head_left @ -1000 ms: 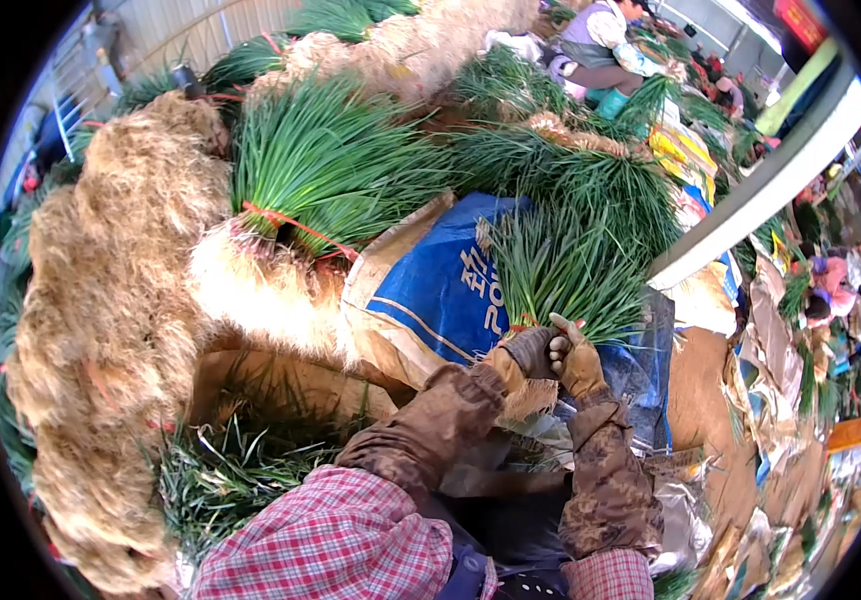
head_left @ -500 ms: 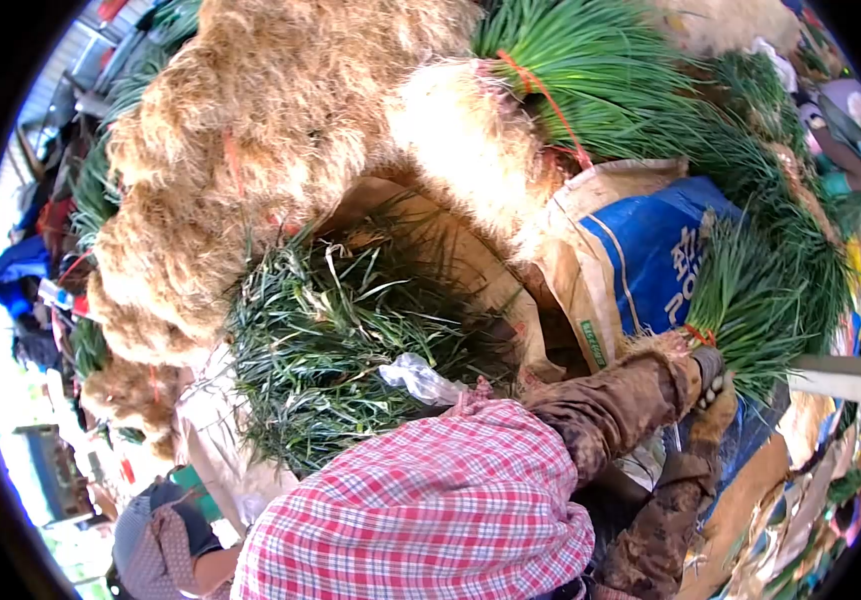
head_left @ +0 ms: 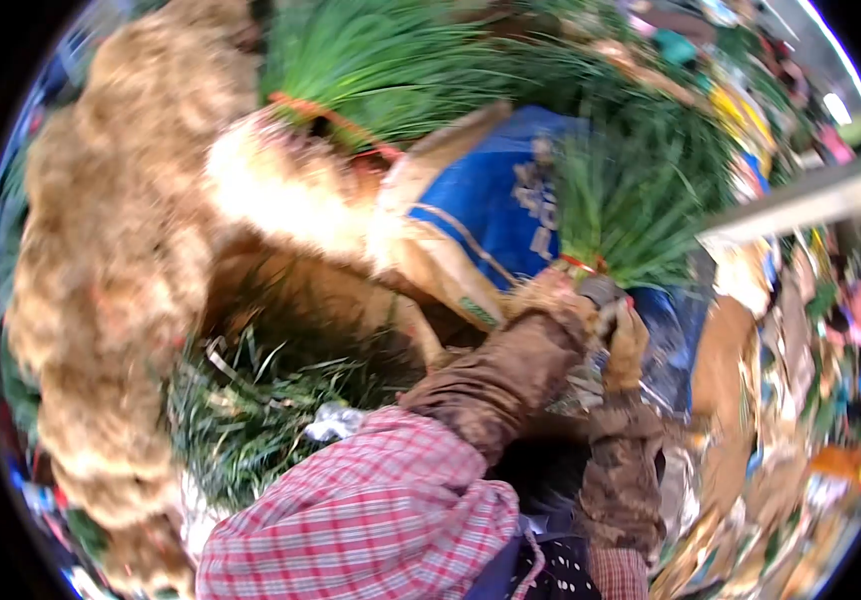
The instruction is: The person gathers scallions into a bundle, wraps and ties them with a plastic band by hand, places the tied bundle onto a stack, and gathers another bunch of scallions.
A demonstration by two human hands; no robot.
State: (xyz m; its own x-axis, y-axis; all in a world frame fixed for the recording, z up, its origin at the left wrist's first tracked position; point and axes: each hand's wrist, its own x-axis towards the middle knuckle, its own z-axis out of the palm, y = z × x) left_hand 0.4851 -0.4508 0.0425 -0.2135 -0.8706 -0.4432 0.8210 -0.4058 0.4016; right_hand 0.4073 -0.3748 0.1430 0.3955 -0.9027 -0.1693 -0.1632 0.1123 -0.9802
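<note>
A bunch of scallions (head_left: 635,205) with long thin green leaves fans out past both my hands, with a red-orange band around its stems. My left hand (head_left: 590,292), in a grey-and-tan glove, is closed around the root end just below the band. Beside it, my right hand (head_left: 627,342), in a tan glove, has its fingers closed and touching the left fingers near the stems. Whatever the right fingers pinch is hidden and blurred. A blue-and-tan printed sack (head_left: 490,190) lies just beyond my left hand.
A large scallion bundle (head_left: 380,65) with an orange tie lies beyond the sack. Fuzzy straw-coloured root masses (head_left: 115,210) are piled at left. Loose green leaves (head_left: 250,420) lie near my left arm. A pale bar (head_left: 810,200) juts in from the right, above scattered scraps (head_left: 790,400).
The view has swung right, so everything appears further left and the picture is blurred. Both hands remain together at the banded bunch of scallions.
</note>
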